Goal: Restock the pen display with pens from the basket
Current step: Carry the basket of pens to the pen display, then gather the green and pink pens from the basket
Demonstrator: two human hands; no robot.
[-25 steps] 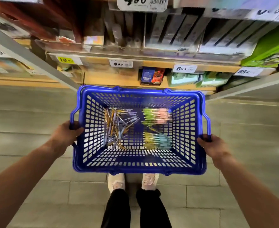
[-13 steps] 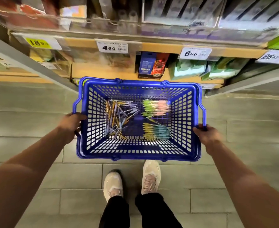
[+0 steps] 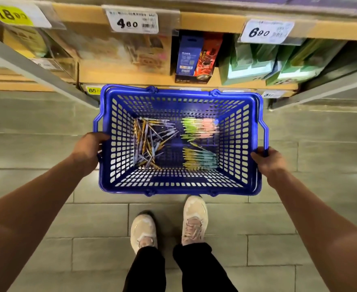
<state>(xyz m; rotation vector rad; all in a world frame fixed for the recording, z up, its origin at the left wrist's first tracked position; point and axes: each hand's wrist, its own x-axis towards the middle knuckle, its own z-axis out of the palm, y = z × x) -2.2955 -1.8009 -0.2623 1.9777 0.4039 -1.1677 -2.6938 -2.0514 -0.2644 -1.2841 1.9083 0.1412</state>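
I have the blue basket (image 3: 179,187) gripped between both hands — left hand (image 3: 88,151) clamped on its 9 o'clock rim, right hand (image 3: 268,161) on the 3 o'clock handle — with the pens (image 3: 152,142) lying loose on its floor, between them.

The single head-mounted wide-angle camera looks steeply down and forward from the person's head, close above the basket (image 3: 179,190) held at arm's length, with the floor (image 3: 36,157) below and shelf edges (image 3: 211,24) along the top.
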